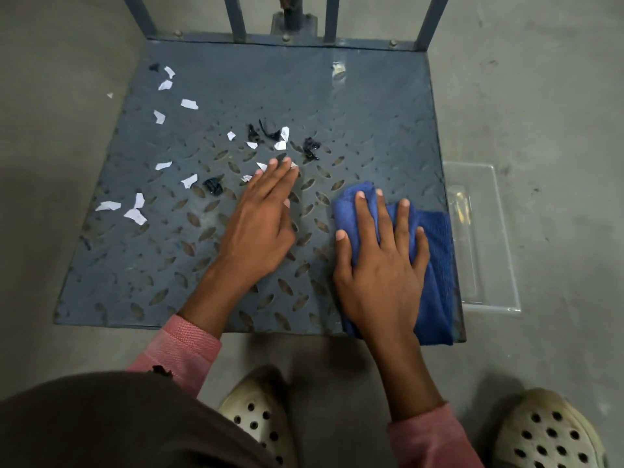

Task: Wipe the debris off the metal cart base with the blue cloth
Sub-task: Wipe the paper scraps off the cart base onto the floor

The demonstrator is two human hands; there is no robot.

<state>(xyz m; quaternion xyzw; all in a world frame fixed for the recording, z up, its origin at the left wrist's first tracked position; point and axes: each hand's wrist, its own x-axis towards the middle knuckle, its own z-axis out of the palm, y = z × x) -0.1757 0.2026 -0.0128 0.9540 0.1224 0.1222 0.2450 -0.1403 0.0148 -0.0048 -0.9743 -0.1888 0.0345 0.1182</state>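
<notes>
Cloth, blue, woven, folded (429,265): lay on the near right corner of the dark grey diamond-plate metal cart base (371,106), one edge at the plate's right rim. Right hand (381,265) pressed flat on it, fingers spread, not clenched. Left hand (260,224) rested palm-down on bare plate, fingers together and straight, tips among the debris, gripping nothing. White torn paper scraps (189,104) and black crumpled bits (212,186) lay scattered over the left and middle. Right side appeared clear apart from one pale mark near the back. Clear plastic tray (486,238) sat on the floor beside the right edge. Judged: wiping barely begun, most debris left
</notes>
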